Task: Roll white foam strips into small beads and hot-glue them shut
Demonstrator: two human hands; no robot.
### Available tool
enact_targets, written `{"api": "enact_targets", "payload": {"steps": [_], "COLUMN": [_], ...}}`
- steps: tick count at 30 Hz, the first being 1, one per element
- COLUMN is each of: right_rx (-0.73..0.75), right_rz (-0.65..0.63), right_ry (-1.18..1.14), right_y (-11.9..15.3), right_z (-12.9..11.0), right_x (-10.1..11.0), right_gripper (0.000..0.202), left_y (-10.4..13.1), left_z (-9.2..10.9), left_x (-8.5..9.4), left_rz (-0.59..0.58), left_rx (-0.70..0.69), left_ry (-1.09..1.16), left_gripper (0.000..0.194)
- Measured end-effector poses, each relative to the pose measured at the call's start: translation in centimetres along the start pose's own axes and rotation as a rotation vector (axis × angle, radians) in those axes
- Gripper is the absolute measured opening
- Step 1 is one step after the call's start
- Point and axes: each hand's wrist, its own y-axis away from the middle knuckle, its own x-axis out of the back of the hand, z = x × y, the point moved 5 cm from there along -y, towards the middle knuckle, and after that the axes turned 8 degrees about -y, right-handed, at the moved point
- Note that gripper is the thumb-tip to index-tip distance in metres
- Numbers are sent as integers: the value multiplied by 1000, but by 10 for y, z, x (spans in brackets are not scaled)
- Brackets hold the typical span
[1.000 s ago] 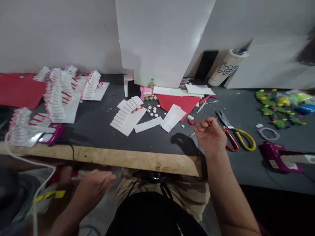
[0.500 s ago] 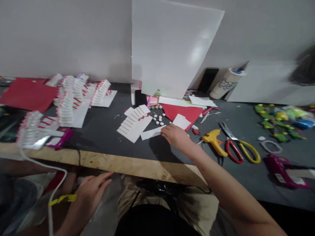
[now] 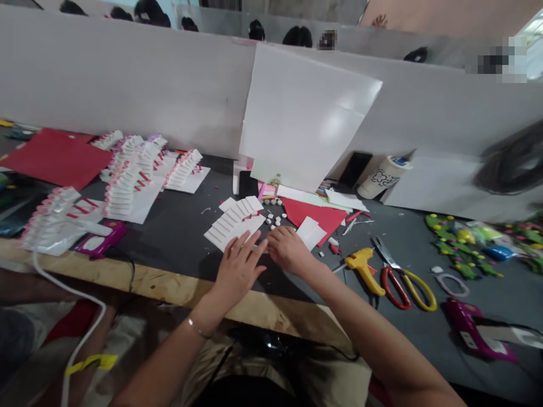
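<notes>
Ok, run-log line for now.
left hand: open, at stepped white piece; right hand: by white lumps, grip unclear; glue gun: on table

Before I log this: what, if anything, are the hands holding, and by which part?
For the right hand, it cannot be told: its bent fingers hide any pinch. The left hand, fingers spread near the stepped white piece, shows no grip.

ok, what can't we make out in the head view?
Head view:
What the right hand grips, if anything: its fingers hide it.
Stepped white card: lower edge partly behind left hand.
Dark bundle: blurred, cut off by right edge.
Left purple device: label print too small.
</notes>
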Motion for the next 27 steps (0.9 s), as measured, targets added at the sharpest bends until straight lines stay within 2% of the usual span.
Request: {"api": "enact_targets", "payload": {"steps": [2,5,11,16,19,22,24,27], "right_rx": [17,-2,-47,-108,-199,-225,-214,-210], "right_rz": [106,259,458,472,519,538,516,419], "right_ry": [32,2,-64,-54,-113,-152,-156,-150], "right_y": [20,54,104,122,121,114,112,118], "right_z": [-10,-17,-6,-5,-8,-11,-12,-9], "right_x": [4,6,5,-4,-10,-12,-13,-18], "right_gripper": [12,14,19,20,17,15,14,14], "left_y": [-9,-7,6,9,7,4,4,10], "left_z": [7,12,18,28,35,35,31,24], "left_x": [-6,-12,-12,-21,-28,-30,-30,-31], "left_rz": [-26,-45,94,39,-20,-20,-29,-78], "left_rx": [-104,-181,-272,-312,-321,-322,-327,-369], "left_ry": [38,111,86,105,144,107,78,77], "left_gripper": [32,16,21,18,36,15,16,17]}}
